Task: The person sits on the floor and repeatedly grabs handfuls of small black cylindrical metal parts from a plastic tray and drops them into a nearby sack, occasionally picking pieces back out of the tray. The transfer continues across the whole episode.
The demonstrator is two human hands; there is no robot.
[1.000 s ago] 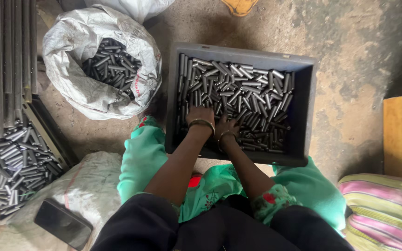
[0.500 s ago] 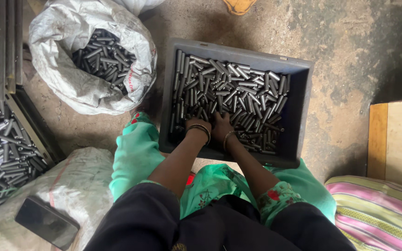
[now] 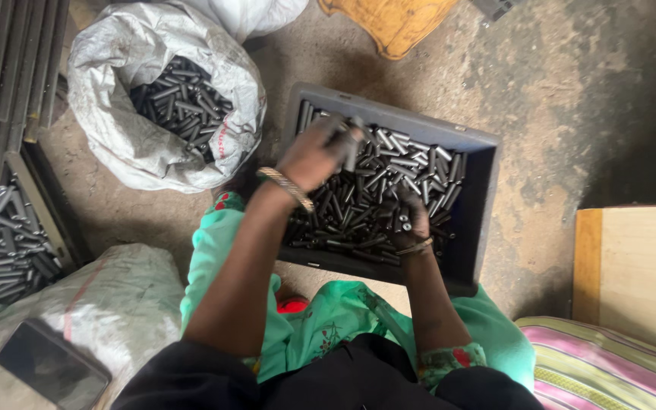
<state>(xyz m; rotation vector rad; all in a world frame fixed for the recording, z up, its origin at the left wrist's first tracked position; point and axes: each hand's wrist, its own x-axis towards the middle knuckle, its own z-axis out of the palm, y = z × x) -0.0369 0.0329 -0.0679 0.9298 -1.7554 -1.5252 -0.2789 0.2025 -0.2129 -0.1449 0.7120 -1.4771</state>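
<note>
Sitting low over the floor, person in green garment (image 3: 343,319) with black cloth across the lap; dark phone (image 3: 51,364) lies on a pale sack (image 3: 108,296) at near left; striped pink-green cushion (image 3: 609,364) at near right, pale wooden board (image 3: 639,266) just behind it.

Right hand (image 3: 410,220) is down in the grey plastic crate (image 3: 480,152), fingers curled into the pile of short dark metal tubes (image 3: 389,182); grip looks clenched among them, but what it actually holds I cannot tell; bangle at the wrist.

Left hand (image 3: 316,152) is lifted above the crate's left part, grip closed on a small bunch of tubes (image 3: 349,140), ends sticking out past the fingers; bangles on that wrist too.

Judgement on doing it well: keep each handful small and the pieces parallel so none slide out of the ends; hold the raised bunch over the crate so any drops land back in the pile; mind cut tube edges on bare fingers.

Further out: open white woven sack (image 3: 138,144) part full of the same tubes, just left of the crate; metal tray (image 3: 32,205) of lighter grey tubes at far left, long bars (image 3: 1,68) stacked behind it.

Surface is a rough, stained concrete floor (image 3: 556,83), dusty; an orange-brown wooden piece (image 3: 396,23) lies at the top edge; another white bag (image 3: 252,15) beside it; daylight, workshop-like, cluttered.
</note>
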